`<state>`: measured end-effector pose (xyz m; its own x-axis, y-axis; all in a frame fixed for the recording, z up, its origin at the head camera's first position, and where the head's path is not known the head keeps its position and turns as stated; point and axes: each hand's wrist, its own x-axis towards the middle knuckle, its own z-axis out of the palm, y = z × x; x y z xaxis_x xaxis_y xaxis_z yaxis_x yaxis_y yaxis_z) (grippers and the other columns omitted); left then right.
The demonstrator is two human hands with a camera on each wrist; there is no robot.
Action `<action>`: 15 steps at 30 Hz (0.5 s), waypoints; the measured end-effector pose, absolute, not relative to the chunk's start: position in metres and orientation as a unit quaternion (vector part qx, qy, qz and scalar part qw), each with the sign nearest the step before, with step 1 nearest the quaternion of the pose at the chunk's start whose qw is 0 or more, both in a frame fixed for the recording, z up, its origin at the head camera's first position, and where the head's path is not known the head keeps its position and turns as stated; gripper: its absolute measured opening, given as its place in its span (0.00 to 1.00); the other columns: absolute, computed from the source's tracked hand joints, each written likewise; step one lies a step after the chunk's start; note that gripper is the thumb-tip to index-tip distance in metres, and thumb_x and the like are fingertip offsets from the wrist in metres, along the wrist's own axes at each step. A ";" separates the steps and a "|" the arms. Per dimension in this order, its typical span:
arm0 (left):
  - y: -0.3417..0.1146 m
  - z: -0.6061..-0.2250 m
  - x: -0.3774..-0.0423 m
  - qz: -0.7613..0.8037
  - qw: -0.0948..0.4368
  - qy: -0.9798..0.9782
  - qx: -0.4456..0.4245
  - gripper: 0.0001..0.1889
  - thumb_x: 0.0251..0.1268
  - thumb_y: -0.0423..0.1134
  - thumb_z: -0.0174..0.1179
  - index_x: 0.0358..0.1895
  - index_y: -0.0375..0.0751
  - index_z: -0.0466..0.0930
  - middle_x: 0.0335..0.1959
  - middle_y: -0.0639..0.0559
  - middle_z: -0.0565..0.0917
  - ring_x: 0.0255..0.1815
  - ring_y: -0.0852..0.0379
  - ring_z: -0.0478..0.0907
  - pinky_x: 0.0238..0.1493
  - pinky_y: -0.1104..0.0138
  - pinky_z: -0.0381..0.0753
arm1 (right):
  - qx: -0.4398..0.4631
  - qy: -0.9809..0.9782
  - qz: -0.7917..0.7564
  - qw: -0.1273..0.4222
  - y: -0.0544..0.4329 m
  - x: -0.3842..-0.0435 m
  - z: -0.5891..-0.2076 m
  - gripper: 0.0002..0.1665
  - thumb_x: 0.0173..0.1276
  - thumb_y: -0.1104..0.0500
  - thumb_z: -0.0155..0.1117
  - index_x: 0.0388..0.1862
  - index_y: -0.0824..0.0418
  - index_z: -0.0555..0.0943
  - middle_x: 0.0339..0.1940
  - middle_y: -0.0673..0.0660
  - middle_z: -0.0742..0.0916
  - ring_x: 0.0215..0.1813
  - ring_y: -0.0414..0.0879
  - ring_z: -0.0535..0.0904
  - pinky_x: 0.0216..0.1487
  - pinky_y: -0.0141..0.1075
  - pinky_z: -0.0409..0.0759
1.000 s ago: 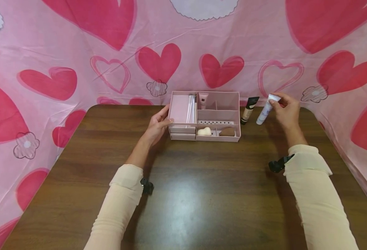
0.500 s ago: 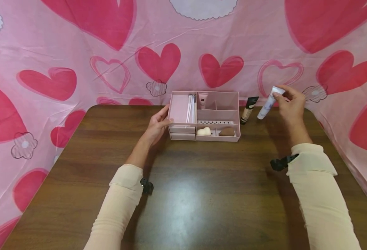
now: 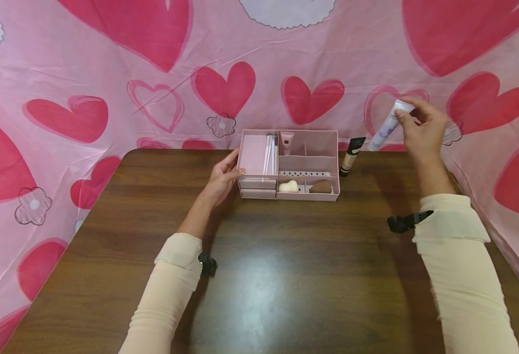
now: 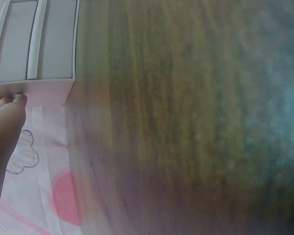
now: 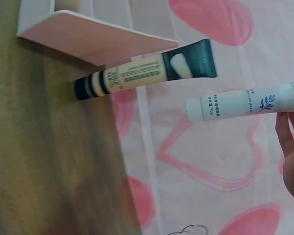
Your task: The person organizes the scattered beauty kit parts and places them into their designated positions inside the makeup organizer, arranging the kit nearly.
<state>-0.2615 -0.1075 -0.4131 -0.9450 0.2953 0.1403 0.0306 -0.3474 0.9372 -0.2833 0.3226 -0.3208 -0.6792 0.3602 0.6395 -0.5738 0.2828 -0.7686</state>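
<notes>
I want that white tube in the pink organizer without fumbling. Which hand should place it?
Right. The right hand already pinches the white tube aloft; the left hand rests against the pink organizer.

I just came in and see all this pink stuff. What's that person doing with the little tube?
A person sits at a brown table. Their right hand holds a white tube up in the air, off the table. Their left hand holds the side of a pink organizer box with sponges and brushes inside. A beige tube with a black cap stands beside the box.
</notes>
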 end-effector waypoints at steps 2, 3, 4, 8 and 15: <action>-0.107 -0.413 -0.262 0.809 0.081 0.564 0.144 0.38 0.68 0.17 0.43 0.81 0.30 0.45 0.85 0.39 0.49 0.82 0.44 0.52 0.63 0.78 0.75 | 0.078 -0.694 0.599 0.392 0.322 -0.284 -0.314 0.13 0.63 0.72 0.68 0.46 0.67 0.89 0.29 0.37 0.88 0.29 0.31 0.77 0.35 0.18 0.78; -0.107 -0.413 -0.262 0.809 0.081 0.564 0.144 0.38 0.68 0.16 0.43 0.81 0.30 0.44 0.85 0.39 0.48 0.82 0.44 0.51 0.61 0.79 0.76 | 0.080 -0.693 0.599 0.393 0.321 -0.284 -0.310 0.13 0.63 0.72 0.68 0.46 0.67 0.90 0.30 0.37 0.88 0.29 0.31 0.77 0.35 0.19 0.77; -0.107 -0.414 -0.262 0.809 0.081 0.564 0.144 0.38 0.68 0.16 0.42 0.81 0.29 0.44 0.85 0.39 0.48 0.82 0.44 0.51 0.60 0.80 0.76 | 0.080 -0.691 0.601 0.393 0.321 -0.284 -0.307 0.13 0.63 0.73 0.68 0.45 0.66 0.90 0.30 0.38 0.88 0.29 0.31 0.77 0.34 0.19 0.77; -0.108 -0.414 -0.263 0.810 0.081 0.562 0.144 0.38 0.68 0.16 0.41 0.81 0.29 0.43 0.85 0.38 0.48 0.82 0.42 0.50 0.57 0.81 0.76 | 0.079 -0.689 0.602 0.395 0.317 -0.282 -0.292 0.12 0.63 0.71 0.69 0.45 0.65 0.90 0.31 0.38 0.89 0.31 0.32 0.79 0.36 0.19 0.78; -0.109 -0.414 -0.263 0.810 0.085 0.563 0.139 0.38 0.68 0.17 0.43 0.81 0.30 0.44 0.85 0.39 0.49 0.82 0.44 0.51 0.63 0.78 0.75 | 0.104 -0.683 0.606 0.394 0.305 -0.283 -0.273 0.13 0.63 0.71 0.69 0.47 0.69 0.89 0.32 0.41 0.89 0.33 0.34 0.80 0.41 0.19 0.82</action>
